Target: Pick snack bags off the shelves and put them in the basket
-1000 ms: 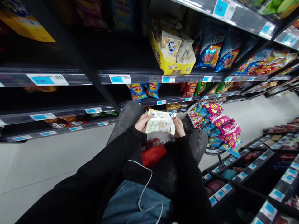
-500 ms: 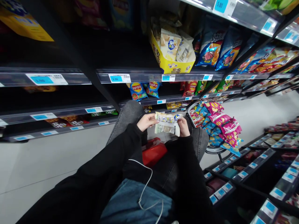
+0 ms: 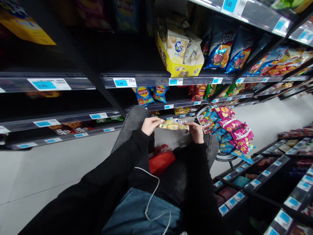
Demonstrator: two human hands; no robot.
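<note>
A small pale snack packet (image 3: 174, 124) is held between both hands above my knees, lying nearly flat with its printed front up. My left hand (image 3: 150, 125) pinches its left end. My right hand (image 3: 197, 131) grips its right end. Both arms are in black sleeves. Straight ahead on the shelf stands a yellow display box (image 3: 179, 67) with more packets of the same kind (image 3: 177, 47) in it.
Dark shelves with blue price tags (image 3: 121, 82) run along the left and front. Bags of crisps (image 3: 221, 49) fill the upper right shelf. A round wire stand (image 3: 226, 129) full of pink and blue snack bags is at my right knee. A red basket (image 3: 161, 160) sits below my hands.
The packet has been turned over: its white back label faced me before, and it now lies flat with the front up. Both hands rose slightly.
</note>
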